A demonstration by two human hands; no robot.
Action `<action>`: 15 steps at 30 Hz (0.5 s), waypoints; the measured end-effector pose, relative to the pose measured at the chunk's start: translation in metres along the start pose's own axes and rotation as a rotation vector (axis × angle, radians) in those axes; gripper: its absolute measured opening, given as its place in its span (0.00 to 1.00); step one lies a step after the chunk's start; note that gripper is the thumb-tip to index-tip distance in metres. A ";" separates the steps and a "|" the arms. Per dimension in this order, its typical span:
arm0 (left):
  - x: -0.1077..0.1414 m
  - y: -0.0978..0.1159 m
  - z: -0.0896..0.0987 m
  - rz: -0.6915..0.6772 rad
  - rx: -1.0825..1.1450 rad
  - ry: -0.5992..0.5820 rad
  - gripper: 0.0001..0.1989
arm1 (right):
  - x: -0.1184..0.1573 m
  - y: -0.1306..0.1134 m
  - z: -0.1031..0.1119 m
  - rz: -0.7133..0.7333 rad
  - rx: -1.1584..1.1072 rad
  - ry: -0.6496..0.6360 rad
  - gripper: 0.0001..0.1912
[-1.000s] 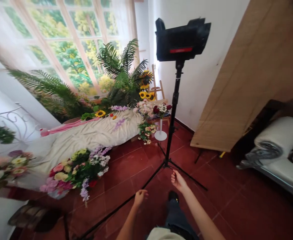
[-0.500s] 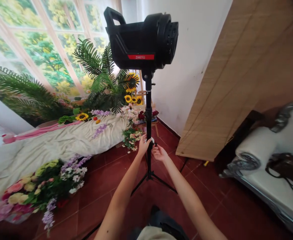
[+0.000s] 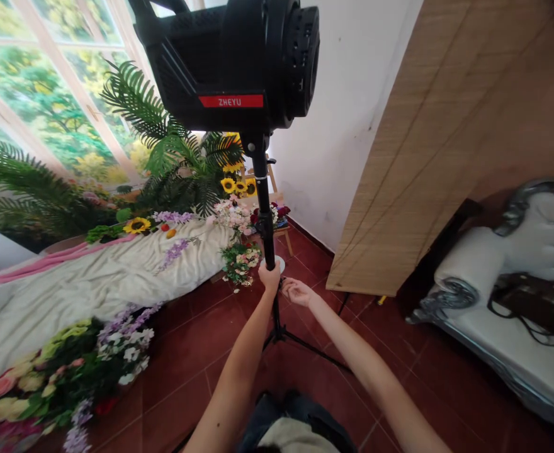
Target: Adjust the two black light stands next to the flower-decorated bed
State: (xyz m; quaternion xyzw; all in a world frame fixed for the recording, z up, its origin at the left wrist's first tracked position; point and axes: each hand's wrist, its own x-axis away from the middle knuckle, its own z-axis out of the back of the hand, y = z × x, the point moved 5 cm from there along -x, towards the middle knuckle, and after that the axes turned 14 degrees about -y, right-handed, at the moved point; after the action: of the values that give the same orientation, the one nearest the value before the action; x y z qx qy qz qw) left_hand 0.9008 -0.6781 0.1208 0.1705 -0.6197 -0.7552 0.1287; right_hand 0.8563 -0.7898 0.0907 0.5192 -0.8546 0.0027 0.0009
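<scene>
A black studio light with a red label sits on top of a black stand pole, which leans slightly. My left hand is wrapped round the pole below its middle. Just right of it, my right hand has its fingertips pinched on a small dark knob at the pole's side. The knob is partly hidden by the fingers. Below both hands, the stand's legs spread over the red tiled floor.
Cream cloth and flower bunches lie at the left. Palm fronds and a wooden easel stand behind the pole. A bamboo blind and a white sofa are at the right.
The light looks larger and nearer, and the pole has tilted with its top to the left. My left hand has closed fully round the pole. My right hand stays beside it at the knob.
</scene>
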 end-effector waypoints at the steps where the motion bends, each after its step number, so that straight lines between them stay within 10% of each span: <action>1: -0.001 0.000 0.000 0.000 -0.040 0.029 0.14 | 0.000 -0.002 0.000 -0.014 0.068 0.026 0.12; 12: -0.003 0.000 -0.001 0.009 -0.212 0.070 0.15 | 0.020 -0.037 -0.028 0.121 2.078 0.515 0.09; 15: -0.003 -0.001 -0.002 -0.001 -0.212 0.062 0.15 | 0.028 -0.036 -0.015 0.120 2.045 0.687 0.23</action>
State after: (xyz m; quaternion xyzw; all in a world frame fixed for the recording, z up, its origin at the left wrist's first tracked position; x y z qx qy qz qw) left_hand 0.9041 -0.6785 0.1202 0.1792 -0.5318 -0.8111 0.1647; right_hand 0.8753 -0.8310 0.1064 0.2030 -0.4256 0.8604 -0.1935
